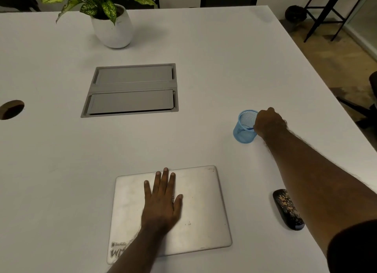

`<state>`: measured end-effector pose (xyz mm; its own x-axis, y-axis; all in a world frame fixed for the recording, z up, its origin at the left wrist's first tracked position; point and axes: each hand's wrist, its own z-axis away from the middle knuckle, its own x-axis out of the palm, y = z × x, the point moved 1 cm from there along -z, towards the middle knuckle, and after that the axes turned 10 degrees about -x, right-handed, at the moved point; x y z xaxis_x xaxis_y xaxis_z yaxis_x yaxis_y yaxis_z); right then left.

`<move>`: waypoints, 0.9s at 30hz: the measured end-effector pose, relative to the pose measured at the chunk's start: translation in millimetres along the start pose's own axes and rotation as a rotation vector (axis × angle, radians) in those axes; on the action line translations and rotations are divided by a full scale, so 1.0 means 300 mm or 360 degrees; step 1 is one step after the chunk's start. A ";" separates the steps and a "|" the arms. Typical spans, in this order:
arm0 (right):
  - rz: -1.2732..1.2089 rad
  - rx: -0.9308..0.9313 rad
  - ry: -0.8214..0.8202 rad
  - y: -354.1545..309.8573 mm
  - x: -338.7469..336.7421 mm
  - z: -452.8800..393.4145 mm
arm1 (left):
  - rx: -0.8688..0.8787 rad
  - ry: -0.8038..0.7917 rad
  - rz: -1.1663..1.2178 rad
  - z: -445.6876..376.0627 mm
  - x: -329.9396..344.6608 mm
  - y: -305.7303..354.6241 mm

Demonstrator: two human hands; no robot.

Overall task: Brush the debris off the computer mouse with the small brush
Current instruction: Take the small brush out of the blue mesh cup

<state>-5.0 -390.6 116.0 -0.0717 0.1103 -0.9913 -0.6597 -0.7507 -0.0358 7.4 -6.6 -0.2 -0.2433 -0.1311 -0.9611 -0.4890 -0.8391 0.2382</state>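
Tipping is the likely risk: the right hand [269, 122] is closed at the rim of the light blue mesh pen cup [244, 127], apparently on a blue brush handle [250, 128]. The left hand [163, 199] is laid flat, fingers spread, on the closed laptop [204, 207]. The debris-speckled mouse [288, 209] is left beneath the outstretched right forearm.

An office: a broad white desk [204, 68] with a grey cable hatch [130, 90] set in its middle. Beyond the hatch stands a potted plant [111, 25], nearer than it a closed laptop [204, 207], right of it a mesh pen cup [243, 127].
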 end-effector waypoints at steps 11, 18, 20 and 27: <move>0.0071 -0.0111 0.0096 0.045 -0.097 0.048 | -0.0010 -0.0090 -0.0005 0.003 -0.035 0.010; -0.0578 -0.0040 0.0299 0.252 -0.099 0.324 | 0.0002 -0.0202 -0.0035 -0.002 -0.106 0.049; -0.0830 0.0148 0.0346 0.318 -0.061 0.425 | 0.0026 -0.0200 0.0025 -0.005 -0.134 0.088; -0.1307 0.0631 0.0253 0.473 0.159 0.717 | 0.0275 -0.0203 0.0670 0.030 -0.157 0.384</move>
<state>-263.1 -351.8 91.0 0.6160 0.3963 -0.6809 -0.6681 -0.1953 -0.7180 -44.8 -92.3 73.6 -0.5463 -0.3658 -0.7535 -0.4555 -0.6252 0.6338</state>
